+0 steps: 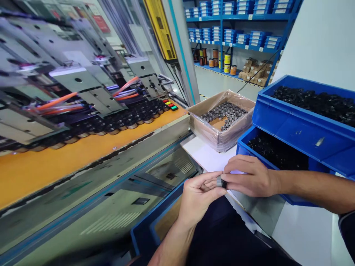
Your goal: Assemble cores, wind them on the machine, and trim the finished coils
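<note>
Left hand (198, 199), fingers closed on a small dark ring-shaped part (221, 181) held in the air; right hand (249, 177) pinching its other side. Blue bin (242, 149) of black parts (277, 151) beyond. A loosened pinch could drop the piece among them.

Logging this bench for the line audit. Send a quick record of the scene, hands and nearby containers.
left hand: pinches dark metal ring
right hand: pinches same ring from opposite side
box: plastic-lined cardboard box, holding many small metal rings
bins: two blue plastic bins, holding black parts
machine: orange-decked assembly machine, at left
background: blue shelving, holding blue boxes and copper spools
</note>
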Demonstrator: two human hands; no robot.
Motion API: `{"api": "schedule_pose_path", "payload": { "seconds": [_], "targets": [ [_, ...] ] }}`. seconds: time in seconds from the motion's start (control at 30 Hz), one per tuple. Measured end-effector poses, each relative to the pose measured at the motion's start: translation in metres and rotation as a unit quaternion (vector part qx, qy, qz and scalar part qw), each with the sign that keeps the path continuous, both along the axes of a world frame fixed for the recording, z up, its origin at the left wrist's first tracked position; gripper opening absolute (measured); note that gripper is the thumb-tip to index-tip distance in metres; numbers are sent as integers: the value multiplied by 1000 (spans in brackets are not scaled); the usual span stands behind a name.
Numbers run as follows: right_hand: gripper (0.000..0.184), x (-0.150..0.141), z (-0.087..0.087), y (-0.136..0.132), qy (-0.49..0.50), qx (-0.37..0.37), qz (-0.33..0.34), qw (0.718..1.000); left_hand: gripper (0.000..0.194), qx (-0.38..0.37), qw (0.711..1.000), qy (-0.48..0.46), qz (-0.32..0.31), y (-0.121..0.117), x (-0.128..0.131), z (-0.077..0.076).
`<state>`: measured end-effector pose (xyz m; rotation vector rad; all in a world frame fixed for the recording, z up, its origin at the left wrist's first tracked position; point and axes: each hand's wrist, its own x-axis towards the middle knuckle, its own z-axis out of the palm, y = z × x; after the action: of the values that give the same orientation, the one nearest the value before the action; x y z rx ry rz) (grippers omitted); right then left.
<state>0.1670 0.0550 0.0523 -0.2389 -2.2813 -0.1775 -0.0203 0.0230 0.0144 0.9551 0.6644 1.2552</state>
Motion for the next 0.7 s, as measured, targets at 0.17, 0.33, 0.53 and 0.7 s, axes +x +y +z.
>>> {"api": "schedule_pose_path", "payload": {
  "seconds": [0.17,0.33,0.53,0.7],
  "targets": [
    [9,-2,-4,1,18,12,-13,1000,35,-3,998,19,52,0,5,-4],
    [19,0,-7,1,11,54,-69,996,32,14,990,5,137,-5,26,-12],
    [11,0,-5,-6,61,16,-38,997,36,223,941,134,217,-4,15,-12],
    [9,-1,-8,-10,56,-57,6,997,31,404,849,261,218,-4,-2,-1]
  ]
}}
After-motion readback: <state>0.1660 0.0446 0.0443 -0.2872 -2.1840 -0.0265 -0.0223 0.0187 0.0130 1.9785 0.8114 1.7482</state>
